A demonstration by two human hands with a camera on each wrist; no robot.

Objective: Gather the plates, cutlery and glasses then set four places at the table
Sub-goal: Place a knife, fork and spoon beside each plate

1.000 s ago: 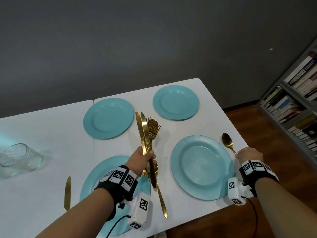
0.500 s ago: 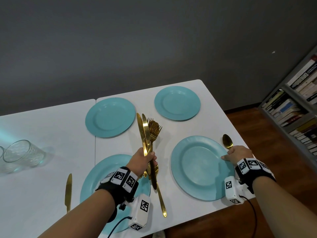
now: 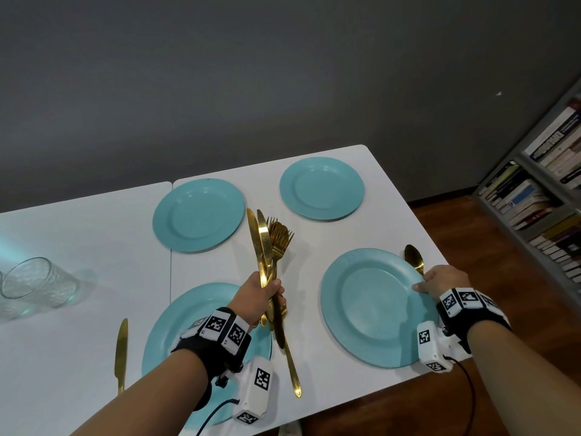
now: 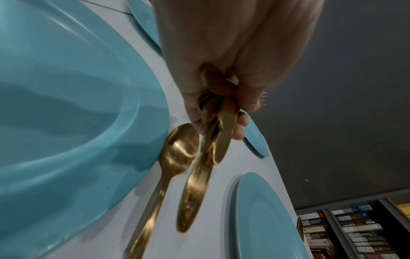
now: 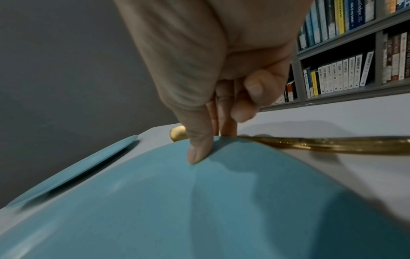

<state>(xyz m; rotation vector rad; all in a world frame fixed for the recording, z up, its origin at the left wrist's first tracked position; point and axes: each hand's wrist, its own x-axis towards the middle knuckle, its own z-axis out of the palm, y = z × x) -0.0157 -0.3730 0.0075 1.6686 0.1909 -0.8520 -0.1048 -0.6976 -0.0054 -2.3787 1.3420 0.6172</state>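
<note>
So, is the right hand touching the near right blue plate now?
Touching. The right wrist view shows the right hand with its thumb pressed on the rim of the near right blue plate, fingers at its edge.

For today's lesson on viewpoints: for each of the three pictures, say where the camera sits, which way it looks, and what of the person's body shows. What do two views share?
Head: looks down at the white table; both forearms, left hand and right hand show.
Left wrist: looks along the left hand gripping the gold cutlery bundle.
Right wrist: looks along the right hand, its thumb on the near right plate.
Shared: head and right wrist both show that plate and the spoon beside it.
</note>
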